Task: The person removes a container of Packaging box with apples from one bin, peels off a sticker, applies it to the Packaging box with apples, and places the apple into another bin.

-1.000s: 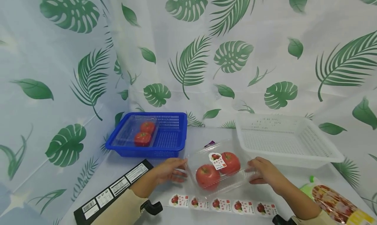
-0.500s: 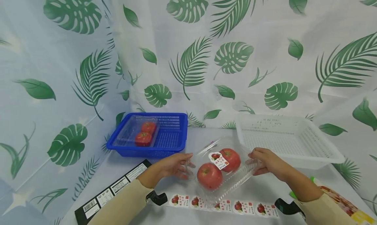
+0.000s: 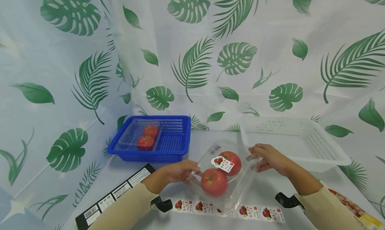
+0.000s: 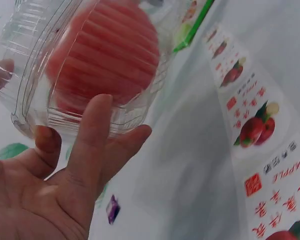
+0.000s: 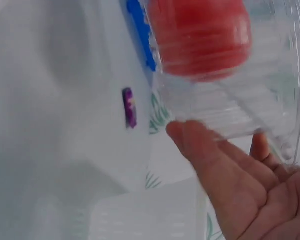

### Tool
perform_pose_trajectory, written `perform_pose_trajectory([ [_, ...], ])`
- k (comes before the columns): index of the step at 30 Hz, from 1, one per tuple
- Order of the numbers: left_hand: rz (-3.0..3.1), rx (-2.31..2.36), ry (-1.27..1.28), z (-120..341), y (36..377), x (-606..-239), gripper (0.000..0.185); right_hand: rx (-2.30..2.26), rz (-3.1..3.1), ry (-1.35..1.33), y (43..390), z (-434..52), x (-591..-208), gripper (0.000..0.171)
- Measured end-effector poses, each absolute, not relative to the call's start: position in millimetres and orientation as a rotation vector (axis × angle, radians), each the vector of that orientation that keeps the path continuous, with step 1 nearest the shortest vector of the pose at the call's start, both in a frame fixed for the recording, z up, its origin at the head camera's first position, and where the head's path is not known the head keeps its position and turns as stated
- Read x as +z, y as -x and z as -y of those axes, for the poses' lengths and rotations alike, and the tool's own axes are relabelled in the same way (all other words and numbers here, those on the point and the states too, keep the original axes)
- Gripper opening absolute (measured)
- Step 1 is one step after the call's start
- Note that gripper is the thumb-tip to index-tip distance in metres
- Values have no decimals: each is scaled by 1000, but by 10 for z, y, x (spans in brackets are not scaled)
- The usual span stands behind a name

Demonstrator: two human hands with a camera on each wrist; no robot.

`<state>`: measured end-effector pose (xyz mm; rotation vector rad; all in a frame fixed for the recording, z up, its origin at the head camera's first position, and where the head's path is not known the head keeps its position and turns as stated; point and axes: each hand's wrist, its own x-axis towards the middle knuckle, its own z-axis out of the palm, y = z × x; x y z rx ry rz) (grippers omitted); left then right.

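Head view: I see the white basket far right and the blue basket far left on the table. Between them, lifted and tilted, is the clear clamshell box with two red apples. My left hand grips its near-left end and my right hand its far-right end, fingers curled on the plastic. A sticker strip lies below.

The white table carries a blue basket at ten o'clock, a white basket at two, a sticker strip at six, and a black box at eight.
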<state>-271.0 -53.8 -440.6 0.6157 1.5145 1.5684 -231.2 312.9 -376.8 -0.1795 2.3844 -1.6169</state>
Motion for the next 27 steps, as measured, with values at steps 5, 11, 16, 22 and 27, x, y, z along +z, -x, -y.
perform_pose_trajectory([
  [5, -1475, 1693, -589, 555, 2565, -4340, 13, -1634, -2433, 124, 2243, -3037, -3729, 70],
  [11, -1504, 1868, -425, 503, 2404, -4263, 12, -1631, -2389, 133, 2120, -2880, -3678, 73],
  [16, -1620, 1932, -285, 406, 2271, -4231, 18, -1606, -2330, 176, 2038, -2764, -3644, 71],
  [22, -1715, 1935, -218, 295, 2153, -4268, 22, -1586, -2310, 155, 2048, -2668, -3624, 74],
  [27, -1704, 1924, -213, 191, 2081, -4285, 21, -1512, -2379, 82, 2067, -2620, -3632, 86],
])
